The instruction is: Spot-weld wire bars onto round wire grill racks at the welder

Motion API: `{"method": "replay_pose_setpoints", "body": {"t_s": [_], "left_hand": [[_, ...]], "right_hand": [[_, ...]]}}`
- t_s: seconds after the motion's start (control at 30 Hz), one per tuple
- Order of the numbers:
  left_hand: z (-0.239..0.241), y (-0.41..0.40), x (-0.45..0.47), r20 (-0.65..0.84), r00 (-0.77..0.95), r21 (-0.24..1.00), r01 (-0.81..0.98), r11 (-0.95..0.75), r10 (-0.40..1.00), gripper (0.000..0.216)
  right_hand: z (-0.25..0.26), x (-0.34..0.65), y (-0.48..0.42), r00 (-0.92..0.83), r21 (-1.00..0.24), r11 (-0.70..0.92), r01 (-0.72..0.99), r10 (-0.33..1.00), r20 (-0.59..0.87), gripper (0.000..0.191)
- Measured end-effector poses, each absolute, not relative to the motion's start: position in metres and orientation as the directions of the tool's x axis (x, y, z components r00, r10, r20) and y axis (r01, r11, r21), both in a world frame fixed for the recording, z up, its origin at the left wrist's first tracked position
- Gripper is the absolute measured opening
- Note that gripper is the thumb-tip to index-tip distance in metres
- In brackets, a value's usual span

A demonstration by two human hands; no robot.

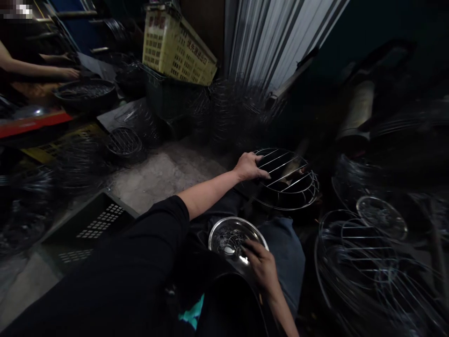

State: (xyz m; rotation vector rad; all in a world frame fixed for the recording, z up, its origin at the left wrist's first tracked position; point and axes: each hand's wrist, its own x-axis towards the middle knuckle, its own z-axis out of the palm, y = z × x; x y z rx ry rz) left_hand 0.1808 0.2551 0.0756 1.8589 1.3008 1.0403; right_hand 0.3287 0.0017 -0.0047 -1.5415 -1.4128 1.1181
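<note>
My left hand (250, 166) reaches forward and grips the near-left rim of a round wire rack (286, 180), thumb and fingers over its edge. The rack has parallel bars across its top and a second ring below. In my lap rests a shiny metal bowl (213, 238) with a pile of thin wire pieces (229, 236) in it. The fingers of my right hand (261, 264) are bent together over the bowl's right side, at the wire pieces. What they pinch, if anything, is too dark to make out.
Stacks of wire racks (365, 252) stand at the right, near a glossy round dish (382, 215). A dark plastic crate (94, 224) lies at left. Behind are a yellow crate (178, 51) and more wire bundles. Another person's hand (68, 73) is over a wide pan (86, 91).
</note>
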Motion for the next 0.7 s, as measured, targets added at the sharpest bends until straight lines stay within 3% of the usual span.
{"method": "replay_pose_setpoints", "body": {"t_s": [0.1,0.3,0.47,0.7], "left_hand": [[0.083,0.253,0.178,0.276,0.195,0.817,0.467,-0.337,0.941,0.055],[0.094,0.252,0.177,0.351,0.17,0.81,0.439,-0.389,0.921,0.068],[0.103,0.263,0.178,0.377,0.181,0.782,0.463,-0.417,0.908,0.069],[0.113,0.286,0.178,0.4,0.21,0.732,0.513,-0.449,0.892,0.069]], "right_hand": [[0.013,0.341,0.014,0.063,-0.952,-0.111,0.286,0.993,-0.097,0.029],[0.073,0.372,0.07,0.336,-0.966,-0.104,0.238,0.942,-0.019,0.038],[0.092,0.375,0.119,0.449,-0.999,-0.044,0.026,0.893,-0.028,0.043],[0.098,0.354,0.148,0.555,-0.995,-0.044,0.091,0.832,0.014,0.037]]}}
